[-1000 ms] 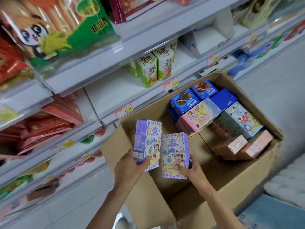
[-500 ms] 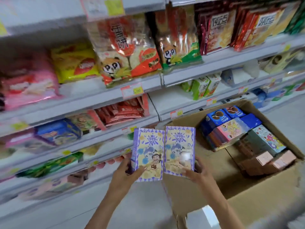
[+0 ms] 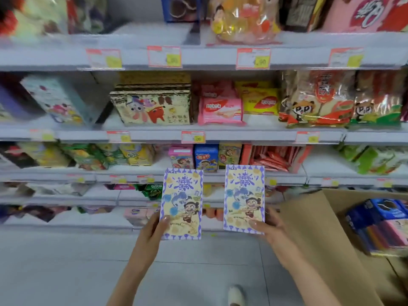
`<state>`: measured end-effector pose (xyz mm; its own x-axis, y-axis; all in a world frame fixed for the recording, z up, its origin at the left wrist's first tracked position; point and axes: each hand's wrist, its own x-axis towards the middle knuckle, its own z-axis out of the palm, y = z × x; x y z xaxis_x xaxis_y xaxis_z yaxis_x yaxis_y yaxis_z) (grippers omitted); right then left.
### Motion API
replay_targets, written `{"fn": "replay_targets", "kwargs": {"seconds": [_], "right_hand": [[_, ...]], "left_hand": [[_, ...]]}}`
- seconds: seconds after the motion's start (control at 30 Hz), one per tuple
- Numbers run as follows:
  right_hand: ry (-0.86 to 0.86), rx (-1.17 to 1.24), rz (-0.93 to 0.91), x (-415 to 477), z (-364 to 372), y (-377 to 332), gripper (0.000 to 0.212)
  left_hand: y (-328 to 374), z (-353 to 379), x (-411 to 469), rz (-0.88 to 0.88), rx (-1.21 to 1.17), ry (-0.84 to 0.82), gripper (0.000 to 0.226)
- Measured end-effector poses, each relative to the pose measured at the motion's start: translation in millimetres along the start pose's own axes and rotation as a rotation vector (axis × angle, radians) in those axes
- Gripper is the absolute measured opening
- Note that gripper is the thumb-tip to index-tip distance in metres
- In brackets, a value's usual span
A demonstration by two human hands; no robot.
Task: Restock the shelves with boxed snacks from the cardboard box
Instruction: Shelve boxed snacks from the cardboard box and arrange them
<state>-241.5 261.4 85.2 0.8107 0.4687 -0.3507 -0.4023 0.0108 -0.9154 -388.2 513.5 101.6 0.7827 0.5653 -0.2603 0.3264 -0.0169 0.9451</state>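
I hold two matching purple-and-yellow snack boxes upright in front of the shelves. My left hand [image 3: 152, 230] grips the bottom of the left box [image 3: 182, 199], thumb on its front. My right hand [image 3: 270, 228] grips the lower right corner of the right box [image 3: 244, 195]. The two boxes are apart, with a gap between them. The open cardboard box [image 3: 313, 235] stands on the floor at the right, with blue and pink snack boxes [image 3: 382, 226] inside.
White shelves [image 3: 212, 135] run across the view, filled with bagged and boxed snacks and price tags. Small upright boxes [image 3: 205, 156] stand on the shelf just behind the held boxes. Grey floor lies below, with my shoe [image 3: 236, 294] near the bottom.
The view has swung up from the cardboard box to the shelves. Both hands have lifted their boxes out and moved them apart; before, the boxes were side by side.
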Motion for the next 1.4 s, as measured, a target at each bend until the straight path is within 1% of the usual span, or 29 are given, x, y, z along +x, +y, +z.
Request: {"fn": "replay_targets", "kwargs": {"seconds": [0.07, 0.13, 0.17, 0.2, 0.23, 0.33, 0.37, 0.47, 0.5, 0.63, 0.77, 0.83, 0.9, 0.93, 1.0, 1.03, 1.17, 1.27, 1.33, 1.37, 1.4], "right_hand": [[-0.041, -0.033, 0.016, 9, 30, -1, 0.080], [-0.097, -0.072, 0.019, 22, 60, 0, 0.090], [-0.121, -0.084, 0.019, 29, 74, 0, 0.096], [-0.143, -0.100, 0.024, 36, 89, 1, 0.097], [-0.170, -0.109, 0.023, 43, 105, 0, 0.093], [-0.236, -0.123, 0.057, 67, 153, 0, 0.067], [-0.251, -0.125, 0.073, 76, 168, 1, 0.065], [-0.315, -0.147, 0.098, 104, 216, 1, 0.077], [-0.339, -0.148, 0.114, 112, 232, -1, 0.073], [-0.433, -0.144, 0.138, 138, 297, -16, 0.050], [-0.504, -0.189, 0.145, 152, 344, -23, 0.051], [-0.530, -0.217, 0.131, 159, 368, -22, 0.058], [-0.555, -0.263, 0.109, 163, 391, -23, 0.069], [-0.557, -0.282, 0.097, 165, 401, -22, 0.067], [-0.542, -0.314, 0.067, 169, 423, -20, 0.048], [-0.527, -0.325, 0.046, 171, 434, -20, 0.042], [-0.445, -0.336, -0.044, 172, 479, -17, 0.035], [-0.354, -0.306, -0.096, 171, 511, -8, 0.032], [-0.277, -0.284, -0.135, 167, 532, -3, 0.033], [-0.234, -0.280, -0.159, 165, 542, 1, 0.034], [-0.190, -0.288, -0.198, 163, 552, 4, 0.035]], "left_hand": [[0, -24, -6, 0.002, -0.049, 0.096, 0.017], [2, -48, -8, -0.005, -0.096, 0.187, 0.022], [1, -60, -8, -0.003, -0.102, 0.225, 0.022], [0, -73, -6, -0.003, -0.089, 0.254, 0.019], [-2, -87, -5, 0.000, -0.078, 0.278, 0.017], [-7, -131, 5, 0.026, -0.082, 0.364, 0.018], [-4, -145, 9, 0.036, -0.083, 0.384, 0.018], [1, -187, 30, 0.050, -0.056, 0.446, 0.018], [2, -202, 39, 0.051, -0.045, 0.462, 0.019], [4, -261, 76, 0.038, -0.012, 0.526, 0.017], [7, -305, 97, 0.077, 0.005, 0.553, 0.021], [10, -329, 106, 0.083, -0.010, 0.551, 0.015], [10, -352, 115, 0.088, -0.003, 0.542, 0.015], [10, -363, 118, 0.093, 0.004, 0.530, 0.014], [9, -386, 126, 0.099, 0.009, 0.497, 0.013], [9, -398, 130, 0.107, 0.007, 0.482, 0.012], [12, -445, 151, 0.138, 0.006, 0.417, 0.010], [10, -485, 167, 0.104, 0.006, 0.369, 0.018], [10, -510, 177, 0.102, 0.043, 0.335, 0.026], [9, -521, 182, 0.113, 0.079, 0.313, 0.028], [9, -531, 187, 0.139, 0.116, 0.297, 0.025]]}}
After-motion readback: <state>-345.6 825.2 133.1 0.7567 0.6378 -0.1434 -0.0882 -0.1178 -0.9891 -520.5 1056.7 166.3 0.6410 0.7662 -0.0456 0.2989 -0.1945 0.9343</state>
